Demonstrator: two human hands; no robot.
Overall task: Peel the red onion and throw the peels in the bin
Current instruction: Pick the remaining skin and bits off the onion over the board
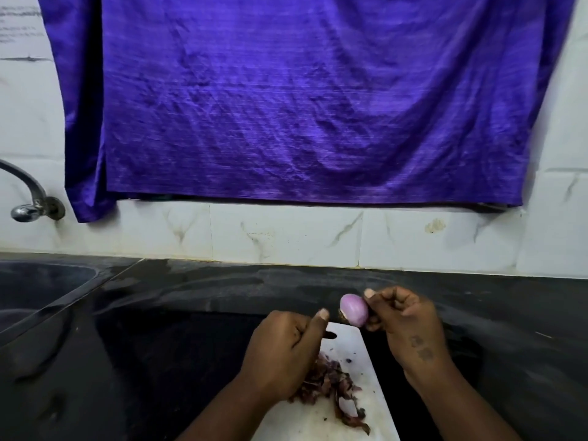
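1. Onion (353,309): lower centre of frame, pinched by right hand (404,323) above board (359,348); mostly bare.
2. Left hand (286,348): fingers curled; cannot tell what it holds.
3. Advice: strip the root-end remnant over the peels (327,386), keeping scraps gathered.

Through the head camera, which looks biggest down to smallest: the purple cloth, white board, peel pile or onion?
1. purple cloth
2. white board, though partly hidden and cut off by the frame
3. peel pile
4. onion
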